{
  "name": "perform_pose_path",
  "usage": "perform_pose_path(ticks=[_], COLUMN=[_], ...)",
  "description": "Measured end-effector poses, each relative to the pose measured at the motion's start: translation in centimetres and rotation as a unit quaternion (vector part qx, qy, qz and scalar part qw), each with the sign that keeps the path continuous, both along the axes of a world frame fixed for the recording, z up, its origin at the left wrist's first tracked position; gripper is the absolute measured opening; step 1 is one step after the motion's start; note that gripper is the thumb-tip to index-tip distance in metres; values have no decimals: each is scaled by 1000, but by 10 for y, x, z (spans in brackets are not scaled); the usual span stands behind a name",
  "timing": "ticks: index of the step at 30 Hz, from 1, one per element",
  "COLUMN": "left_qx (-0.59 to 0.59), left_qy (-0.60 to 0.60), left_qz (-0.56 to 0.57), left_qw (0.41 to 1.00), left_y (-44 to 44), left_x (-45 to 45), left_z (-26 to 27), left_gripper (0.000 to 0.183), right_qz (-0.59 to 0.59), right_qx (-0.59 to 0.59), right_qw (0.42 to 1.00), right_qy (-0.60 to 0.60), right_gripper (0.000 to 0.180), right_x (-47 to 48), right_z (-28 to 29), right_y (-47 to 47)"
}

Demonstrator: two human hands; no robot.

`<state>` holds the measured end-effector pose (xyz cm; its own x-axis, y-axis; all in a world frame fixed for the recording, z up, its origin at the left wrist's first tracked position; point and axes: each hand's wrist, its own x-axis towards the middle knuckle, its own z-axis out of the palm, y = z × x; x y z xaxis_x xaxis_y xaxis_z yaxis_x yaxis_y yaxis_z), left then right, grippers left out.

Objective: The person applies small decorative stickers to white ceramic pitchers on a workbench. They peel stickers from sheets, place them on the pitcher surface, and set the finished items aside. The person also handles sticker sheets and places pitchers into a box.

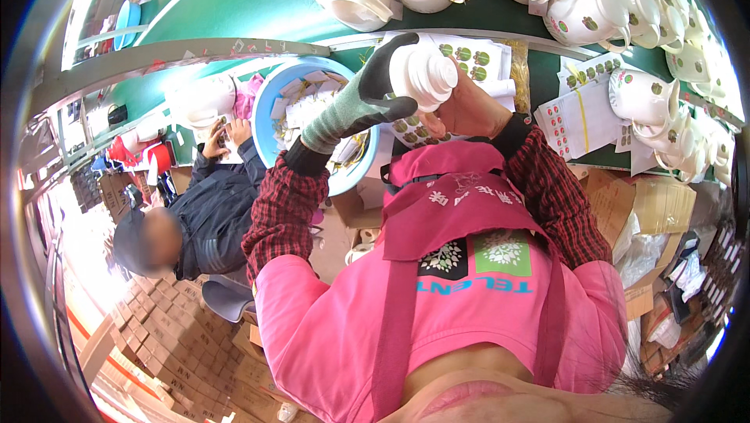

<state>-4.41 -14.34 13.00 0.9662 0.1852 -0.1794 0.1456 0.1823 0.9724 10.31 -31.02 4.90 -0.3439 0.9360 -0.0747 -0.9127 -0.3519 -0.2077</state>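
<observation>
My left hand (375, 83) wears a grey-green knit glove with dark coated fingers. Its thumb and fingers are spread around a white, round, stepped-ring piece (426, 78), perhaps a lid or small vessel. My bare right hand (473, 105) is close against the right side of that piece; its fingers are partly hidden, so its grip is unclear. Below and behind both hands lie sheets of green cactus-like decals (469, 60). A light blue basin (270, 86) holding many small tags with yellow ties stands beside my left wrist.
White jugs with decals (586, 13) crowd the green bench (258, 7) at back and right. Banded printed sheets (580, 121) lie right, near a yellow tie bundle (519, 71). At left, another person (217, 218) handles a white jug (205, 101). Cartons (176, 329) are stacked behind.
</observation>
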Motion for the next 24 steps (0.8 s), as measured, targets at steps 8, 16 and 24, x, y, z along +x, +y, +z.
perform_pose_path(ticks=[8, 16, 24], left_qx=[80, 647, 702], left_qy=[-36, 145, 231], left_qz=[218, 127, -45], left_qw=[972, 737, 672], left_y=[85, 211, 212], left_x=[11, 86, 115], left_z=[-66, -57, -57], left_gripper=[73, 102, 99], right_qz=[-90, -281, -199], right_qx=[-232, 31, -12], right_qw=[891, 343, 449], right_qy=[-379, -896, -871], right_gripper=[76, 48, 32], right_x=[9, 25, 22], right_z=[-6, -72, -66], right_y=[51, 173, 177])
